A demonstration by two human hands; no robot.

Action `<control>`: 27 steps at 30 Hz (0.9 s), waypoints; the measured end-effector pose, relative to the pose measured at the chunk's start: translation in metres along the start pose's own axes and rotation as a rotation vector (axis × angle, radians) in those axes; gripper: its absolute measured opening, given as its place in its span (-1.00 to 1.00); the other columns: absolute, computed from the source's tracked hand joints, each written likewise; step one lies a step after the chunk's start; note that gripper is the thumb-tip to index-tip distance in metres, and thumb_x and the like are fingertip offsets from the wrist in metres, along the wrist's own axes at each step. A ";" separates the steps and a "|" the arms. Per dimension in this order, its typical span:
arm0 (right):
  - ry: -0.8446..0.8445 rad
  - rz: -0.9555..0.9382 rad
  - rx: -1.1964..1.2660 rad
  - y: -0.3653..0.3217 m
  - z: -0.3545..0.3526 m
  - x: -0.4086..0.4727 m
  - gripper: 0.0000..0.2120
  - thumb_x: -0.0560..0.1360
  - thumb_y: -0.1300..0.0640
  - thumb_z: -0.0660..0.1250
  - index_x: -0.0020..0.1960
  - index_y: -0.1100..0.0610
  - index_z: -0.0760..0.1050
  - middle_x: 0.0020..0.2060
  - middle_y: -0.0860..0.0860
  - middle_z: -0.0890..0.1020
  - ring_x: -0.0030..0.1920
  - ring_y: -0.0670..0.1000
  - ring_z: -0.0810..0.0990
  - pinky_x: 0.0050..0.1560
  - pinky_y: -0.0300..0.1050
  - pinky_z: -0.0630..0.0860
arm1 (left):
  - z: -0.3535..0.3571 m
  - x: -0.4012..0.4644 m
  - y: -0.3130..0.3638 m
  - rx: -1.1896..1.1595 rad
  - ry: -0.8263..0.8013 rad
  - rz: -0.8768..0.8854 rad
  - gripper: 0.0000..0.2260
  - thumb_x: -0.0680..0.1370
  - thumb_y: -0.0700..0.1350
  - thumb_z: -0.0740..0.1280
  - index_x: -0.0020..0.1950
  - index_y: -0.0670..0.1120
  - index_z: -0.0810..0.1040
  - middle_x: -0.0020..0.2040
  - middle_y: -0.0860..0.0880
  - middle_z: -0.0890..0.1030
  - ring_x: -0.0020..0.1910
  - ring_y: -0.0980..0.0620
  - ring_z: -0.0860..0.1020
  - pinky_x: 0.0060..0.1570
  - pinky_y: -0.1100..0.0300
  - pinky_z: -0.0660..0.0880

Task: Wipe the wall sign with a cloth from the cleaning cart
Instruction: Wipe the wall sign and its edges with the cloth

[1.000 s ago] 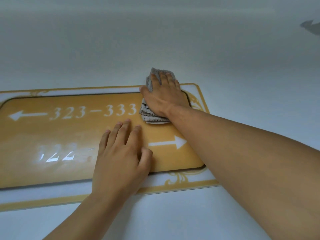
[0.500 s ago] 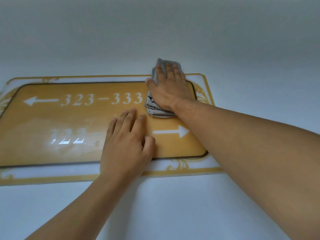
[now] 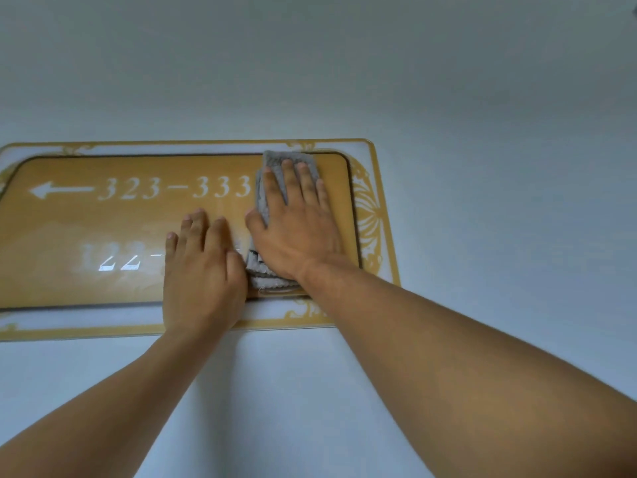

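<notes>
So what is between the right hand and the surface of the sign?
In the head view, a folded grey cloth lies between the right hand and the yellow sign; straight fingers press it flat.

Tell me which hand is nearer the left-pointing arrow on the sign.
Left. The left hand lies flat on the sign, right of the arrow and lower. The right hand presses the cloth farther right.
</notes>
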State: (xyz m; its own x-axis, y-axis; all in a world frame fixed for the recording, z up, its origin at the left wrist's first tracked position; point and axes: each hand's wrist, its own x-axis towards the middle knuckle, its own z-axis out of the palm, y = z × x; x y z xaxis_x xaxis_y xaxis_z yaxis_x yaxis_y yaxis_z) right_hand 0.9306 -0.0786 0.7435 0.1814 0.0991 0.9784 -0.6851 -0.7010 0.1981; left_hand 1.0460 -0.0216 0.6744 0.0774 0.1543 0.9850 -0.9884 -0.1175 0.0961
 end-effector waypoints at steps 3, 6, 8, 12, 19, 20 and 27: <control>0.012 -0.027 0.000 -0.002 0.002 -0.022 -0.34 0.60 -0.23 -0.09 0.61 0.04 -0.10 0.60 0.07 -0.11 0.57 0.07 -0.24 0.52 0.12 -0.24 | -0.001 -0.002 -0.003 -0.151 0.080 -0.040 -0.52 0.52 -0.15 0.01 0.34 -0.20 0.52 0.49 -0.21 0.39 0.54 -0.12 0.25 0.55 -0.03 0.05; 0.023 -0.047 0.005 -0.003 0.003 -0.043 -0.35 0.60 -0.21 -0.06 0.61 0.04 -0.06 0.60 0.07 -0.07 0.57 0.07 -0.21 0.52 0.13 -0.21 | -0.001 -0.003 -0.002 -0.166 0.104 -0.042 -0.61 0.53 -0.27 0.09 0.28 -0.22 0.56 0.46 -0.23 0.43 0.52 -0.16 0.30 0.54 -0.05 0.11; 0.027 -0.061 -0.002 -0.004 0.004 -0.055 -0.36 0.60 -0.18 -0.04 0.61 0.05 -0.03 0.60 0.08 -0.05 0.58 0.07 -0.19 0.52 0.13 -0.19 | -0.001 -0.003 -0.002 -0.169 0.104 -0.045 -0.62 0.50 -0.39 0.14 0.26 -0.24 0.56 0.44 -0.25 0.44 0.50 -0.19 0.32 0.50 -0.13 0.18; 0.017 -0.067 -0.029 -0.006 0.003 -0.073 -0.36 0.60 -0.12 0.00 0.61 0.05 -0.03 0.60 0.08 -0.03 0.58 0.08 -0.17 0.52 0.13 -0.16 | 0.000 -0.002 -0.002 -0.161 0.093 -0.039 -0.62 0.49 -0.40 0.17 0.24 -0.23 0.57 0.44 -0.25 0.44 0.50 -0.19 0.31 0.50 -0.13 0.19; 0.018 -0.080 -0.084 -0.012 0.007 -0.102 -0.36 0.59 -0.11 0.02 0.61 0.07 -0.01 0.60 0.11 -0.01 0.58 0.10 -0.15 0.52 0.16 -0.12 | 0.006 -0.001 -0.005 -0.164 0.132 -0.013 -0.68 0.52 -0.32 0.16 0.21 -0.23 0.57 0.43 -0.26 0.46 0.49 -0.21 0.32 0.50 -0.05 0.14; 0.009 -0.079 -0.093 -0.013 0.007 -0.104 -0.36 0.59 -0.11 0.02 0.61 0.07 -0.02 0.60 0.11 -0.02 0.58 0.10 -0.15 0.52 0.16 -0.12 | 0.007 -0.001 -0.006 -0.166 0.134 -0.012 -0.67 0.51 -0.33 0.16 0.21 -0.24 0.57 0.43 -0.27 0.45 0.49 -0.23 0.32 0.50 -0.06 0.14; -0.064 -0.095 -0.222 -0.013 0.003 -0.097 -0.34 0.59 -0.12 -0.01 0.61 0.11 -0.06 0.59 0.15 -0.04 0.58 0.15 -0.15 0.52 0.18 -0.08 | 0.004 0.002 -0.013 -0.068 0.038 0.093 -0.70 0.49 -0.39 0.22 0.20 -0.31 0.53 0.40 -0.37 0.42 0.44 -0.35 0.33 0.44 -0.21 0.20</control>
State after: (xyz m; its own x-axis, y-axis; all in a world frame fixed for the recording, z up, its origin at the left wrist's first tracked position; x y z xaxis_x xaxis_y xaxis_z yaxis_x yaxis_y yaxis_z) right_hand 0.9233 -0.0813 0.6459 0.2918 0.1067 0.9505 -0.8000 -0.5174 0.3037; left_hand 1.0594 -0.0237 0.6755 -0.0187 0.1833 0.9829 -0.9978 -0.0661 -0.0067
